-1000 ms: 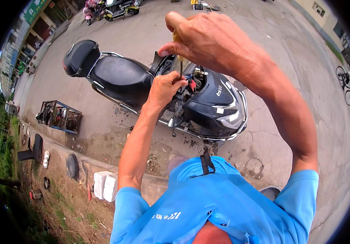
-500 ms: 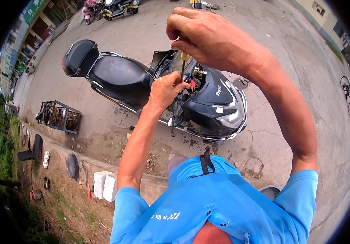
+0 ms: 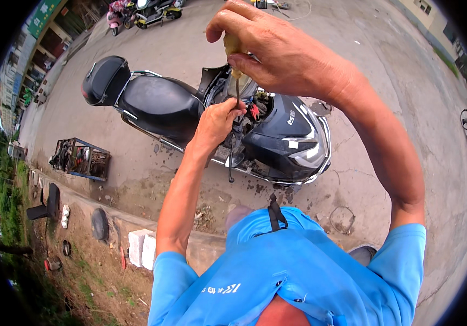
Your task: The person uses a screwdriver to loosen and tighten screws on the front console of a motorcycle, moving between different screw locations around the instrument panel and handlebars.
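A black scooter [image 3: 157, 100] stands across my view, its front section opened up near the handlebar. My right hand [image 3: 282, 51] is raised above the opening, closed round the translucent yellow handle of a screwdriver [image 3: 233, 46]. The metal shaft points down. Lower on the shaft, my left hand [image 3: 214, 124] pinches it between thumb and fingers; the tip is hidden by this hand. Just right of those fingers, a red clip-like part [image 3: 254, 111] shows among wires and dark parts in the opening.
A black top box [image 3: 103, 81] is fixed at the scooter's rear. Left on the concrete sits a metal-framed crate [image 3: 81, 159] of tools and parts. White blocks [image 3: 142, 249] lie beyond a low curb, near a black chair [image 3: 46, 202]. Other scooters [image 3: 157, 12] are parked far back.
My right hand has shifted left and its fingers have loosened, baring more of the screwdriver handle. My left hand has moved slightly left, away from the red part.
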`<action>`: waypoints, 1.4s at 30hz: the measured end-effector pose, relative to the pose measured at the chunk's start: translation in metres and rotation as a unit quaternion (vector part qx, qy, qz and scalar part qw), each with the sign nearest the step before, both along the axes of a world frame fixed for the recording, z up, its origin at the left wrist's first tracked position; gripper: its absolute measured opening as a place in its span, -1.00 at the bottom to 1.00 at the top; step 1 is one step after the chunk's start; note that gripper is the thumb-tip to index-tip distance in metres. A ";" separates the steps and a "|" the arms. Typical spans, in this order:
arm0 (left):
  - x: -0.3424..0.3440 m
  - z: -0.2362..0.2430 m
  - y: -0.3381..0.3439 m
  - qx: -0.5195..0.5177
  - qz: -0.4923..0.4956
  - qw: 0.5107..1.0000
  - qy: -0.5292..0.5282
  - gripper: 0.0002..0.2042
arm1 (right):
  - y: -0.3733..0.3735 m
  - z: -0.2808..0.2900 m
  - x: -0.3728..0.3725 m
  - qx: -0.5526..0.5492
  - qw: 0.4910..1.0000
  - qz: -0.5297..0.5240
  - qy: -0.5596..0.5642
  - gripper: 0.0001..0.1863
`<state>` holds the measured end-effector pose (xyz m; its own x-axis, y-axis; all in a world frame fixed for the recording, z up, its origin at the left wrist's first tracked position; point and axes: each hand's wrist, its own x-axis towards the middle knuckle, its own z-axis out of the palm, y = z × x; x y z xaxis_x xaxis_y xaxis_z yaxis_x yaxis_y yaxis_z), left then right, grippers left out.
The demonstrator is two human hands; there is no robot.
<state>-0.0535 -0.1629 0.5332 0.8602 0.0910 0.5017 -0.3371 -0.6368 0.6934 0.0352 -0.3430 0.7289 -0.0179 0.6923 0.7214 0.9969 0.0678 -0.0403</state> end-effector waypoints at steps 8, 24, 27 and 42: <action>-0.001 0.016 -0.006 0.116 0.084 0.983 0.111 -0.86 | -0.005 -0.005 -0.004 -0.041 0.994 -0.092 0.036 -0.67; -0.009 -0.011 0.011 0.147 0.054 0.987 0.038 -0.72 | -0.010 -0.014 -0.002 -0.004 0.992 -0.011 0.124 -0.66; -0.016 -0.019 0.013 0.168 0.066 0.983 0.039 -0.68 | -0.014 -0.015 0.003 0.001 0.987 -0.007 0.158 -0.66; -0.007 -0.034 0.011 0.285 0.063 0.956 0.038 -0.72 | -0.025 -0.015 -0.006 -0.017 0.991 -0.053 0.124 -0.67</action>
